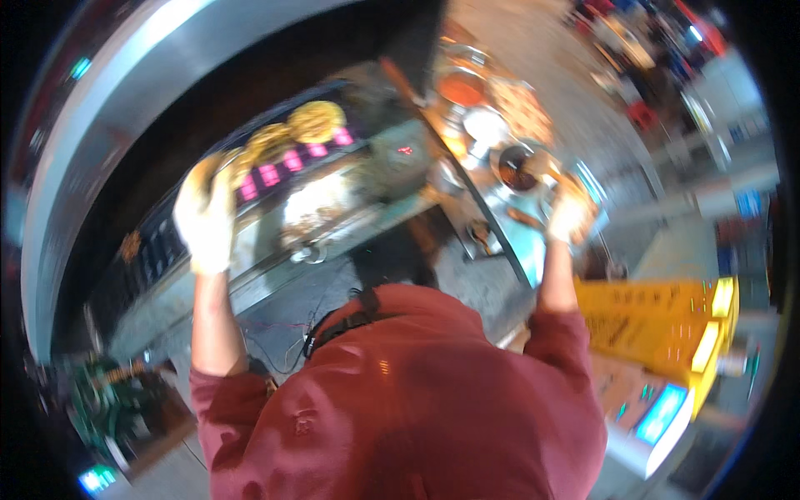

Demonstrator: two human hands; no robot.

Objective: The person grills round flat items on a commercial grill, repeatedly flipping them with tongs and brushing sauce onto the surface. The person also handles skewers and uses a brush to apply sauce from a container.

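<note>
My left hand (205, 212), in a white glove, is at the left part of a long grill (262, 215). Its fingers reach the nearest of several round yellow flatbreads (317, 121) lying in a row there; blur hides whether they grip it. On the right, my gloved right hand (570, 209) is closed around the handle of what looks like a brush (542, 166). The brush's broad end is over a metal bowl of dark sauce (516, 169), partly covering it. Pink glowing patches (292, 160) line the grill beside the flatbreads.
Beyond the dark bowl stand a bowl of red sauce (461, 87), a pale round container (486, 126) and a tray of light brown food (520, 107). A brown handle (524, 217) lies near my right hand. A yellow lit sign box (650, 319) stands at the right.
</note>
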